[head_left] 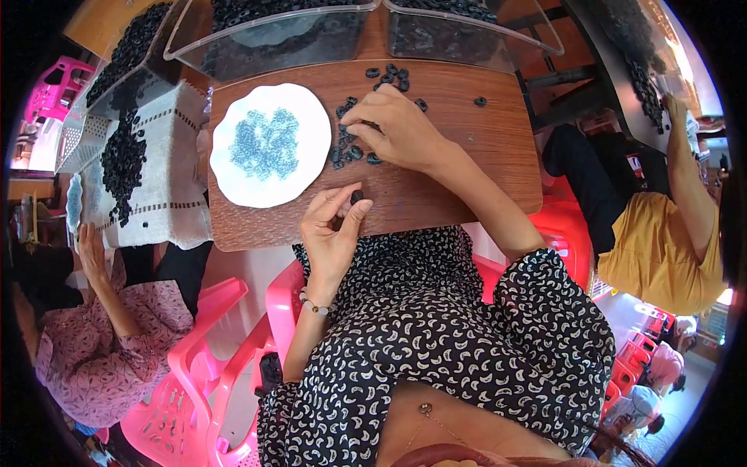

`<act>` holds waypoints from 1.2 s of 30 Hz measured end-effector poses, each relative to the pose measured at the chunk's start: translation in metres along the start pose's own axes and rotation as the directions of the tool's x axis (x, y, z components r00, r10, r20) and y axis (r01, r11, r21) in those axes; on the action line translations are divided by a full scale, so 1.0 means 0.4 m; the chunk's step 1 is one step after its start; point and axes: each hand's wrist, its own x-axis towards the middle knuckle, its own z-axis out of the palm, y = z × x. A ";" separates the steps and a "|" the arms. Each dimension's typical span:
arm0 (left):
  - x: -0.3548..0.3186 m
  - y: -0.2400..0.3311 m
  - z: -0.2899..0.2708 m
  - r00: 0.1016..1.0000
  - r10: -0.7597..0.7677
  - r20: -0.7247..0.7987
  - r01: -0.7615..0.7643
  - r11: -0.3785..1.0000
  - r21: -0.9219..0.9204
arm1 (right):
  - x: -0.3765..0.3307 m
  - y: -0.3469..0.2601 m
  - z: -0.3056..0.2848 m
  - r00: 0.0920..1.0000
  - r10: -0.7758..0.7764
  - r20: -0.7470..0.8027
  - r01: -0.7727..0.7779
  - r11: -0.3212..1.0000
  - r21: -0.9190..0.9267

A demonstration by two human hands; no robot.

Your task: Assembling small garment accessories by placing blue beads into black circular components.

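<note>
My left hand (328,226) is near the table's front edge, pinching a small black piece (357,196) upright between thumb and fingertips. Farther back, my right hand (405,128) leans over a loose group of small black oval ring-shaped pieces (355,152). Its thumb and forefinger curve together among them; whether a piece is between the tips is hard to make out. More black pieces (391,70) lie just beyond that hand. To the left sits a white scalloped plate (311,109), with tiny pale blue bead-like bits (264,144) spread over its middle.
Clear plastic bins (288,47) of black pieces line the back of the brown wooden table (482,171). At left, a person sits by a cloth-covered table (167,187) heaped with black pieces. Someone in a yellow top (661,249) works at right. Pink chairs (210,350) stand close by.
</note>
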 end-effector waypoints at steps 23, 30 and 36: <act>0.006 -0.003 -0.005 0.997 0.064 0.034 -0.067 0.993 0.098 | 0.132 -0.071 0.117 0.958 -0.043 0.283 0.093 0.982 -0.165; 0.007 -0.002 -0.006 0.995 0.090 0.047 -0.096 0.986 0.138 | 0.128 -0.066 0.119 0.962 0.001 0.273 0.062 0.972 -0.225; 0.005 -0.003 -0.007 0.997 0.056 0.045 -0.060 0.994 0.090 | 0.152 -0.069 0.106 0.937 0.067 0.342 0.001 0.981 -0.195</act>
